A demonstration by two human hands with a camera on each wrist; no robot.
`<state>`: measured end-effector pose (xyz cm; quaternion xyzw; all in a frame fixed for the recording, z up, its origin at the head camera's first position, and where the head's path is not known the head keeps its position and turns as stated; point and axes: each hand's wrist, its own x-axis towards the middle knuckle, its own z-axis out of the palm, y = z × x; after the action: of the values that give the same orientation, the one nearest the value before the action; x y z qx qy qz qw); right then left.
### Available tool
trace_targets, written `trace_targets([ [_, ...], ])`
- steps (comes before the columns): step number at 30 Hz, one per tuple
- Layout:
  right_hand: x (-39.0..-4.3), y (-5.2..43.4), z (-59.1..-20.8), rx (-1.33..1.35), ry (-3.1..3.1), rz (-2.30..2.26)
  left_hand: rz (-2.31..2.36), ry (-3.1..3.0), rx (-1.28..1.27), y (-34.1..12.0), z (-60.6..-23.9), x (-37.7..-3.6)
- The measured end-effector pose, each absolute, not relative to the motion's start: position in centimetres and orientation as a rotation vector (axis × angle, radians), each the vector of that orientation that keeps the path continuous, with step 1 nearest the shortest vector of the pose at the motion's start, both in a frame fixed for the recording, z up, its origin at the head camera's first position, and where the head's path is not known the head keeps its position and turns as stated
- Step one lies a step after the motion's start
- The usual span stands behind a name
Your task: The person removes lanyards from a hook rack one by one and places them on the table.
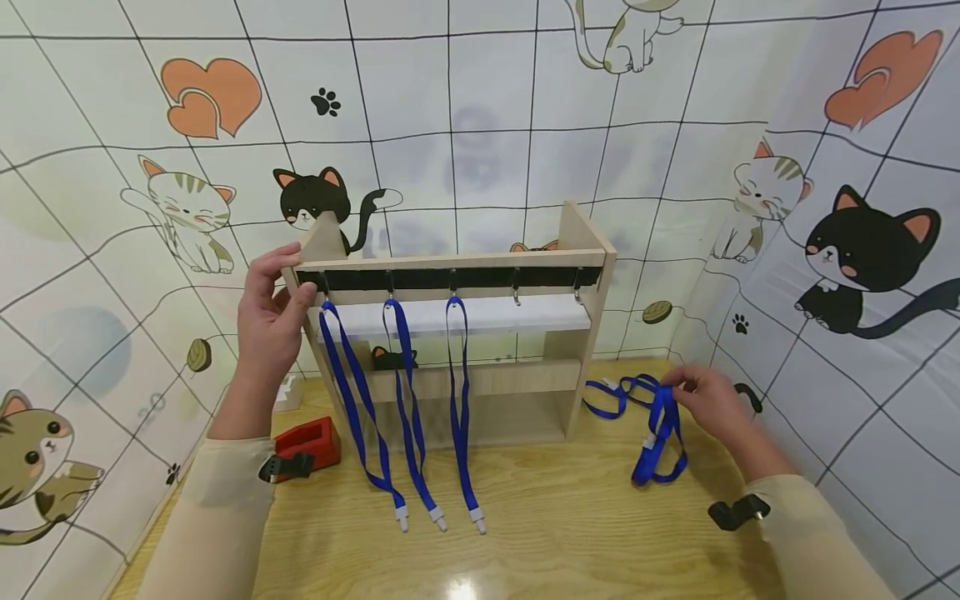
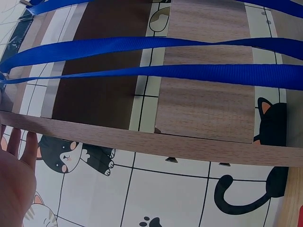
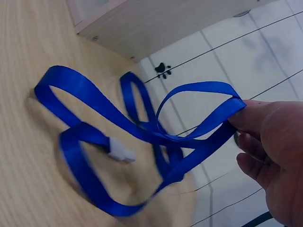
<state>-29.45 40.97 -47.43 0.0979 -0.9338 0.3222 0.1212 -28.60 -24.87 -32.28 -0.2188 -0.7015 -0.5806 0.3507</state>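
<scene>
Your light wooden tabletop [image 1: 555, 533], wooden hook rack [image 1: 457, 392] standing at its back, red tape dispenser [image 1: 303, 446] left of the rack, tangled blue lanyards [image 1: 645, 417] lying right of the rack.

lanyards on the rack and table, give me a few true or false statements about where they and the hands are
1. Three blue lanyards hang from hooks on the wooden rack. True.
2. All five hooks carry a lanyard. False: the two hooks on the right are bare.
3. The left hand grips the rack's upper left corner. True.
4. The right hand rests flat on the table and holds nothing. False: it pinches a loop of the loose blue lanyards beside the rack.
5. A red object sits on the table to the left of the rack. True.
</scene>
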Motion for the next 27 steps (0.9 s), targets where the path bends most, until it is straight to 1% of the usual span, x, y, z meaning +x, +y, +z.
trace_targets([
  [5, -29.7, 40.7, -48.8, 0.280, -2.783, 1.013, -1.483, -1.831, -0.561, -24.9, -32.2, -28.6],
  [16, -30.7, 39.6, -52.6, 0.290, -2.814, 1.013, -1.459, -1.844, -0.557, -25.0, -32.2, -28.7],
  [22, -30.6, 38.7, -53.7, 0.279, -2.849, 1.044, -1.458, -1.842, -0.559, -25.0, -32.3, -28.7],
  [27, -30.5, 38.3, -54.4, 0.334, -2.838, 0.990, -1.460, -1.846, -0.554, -25.0, -32.4, -28.7],
])
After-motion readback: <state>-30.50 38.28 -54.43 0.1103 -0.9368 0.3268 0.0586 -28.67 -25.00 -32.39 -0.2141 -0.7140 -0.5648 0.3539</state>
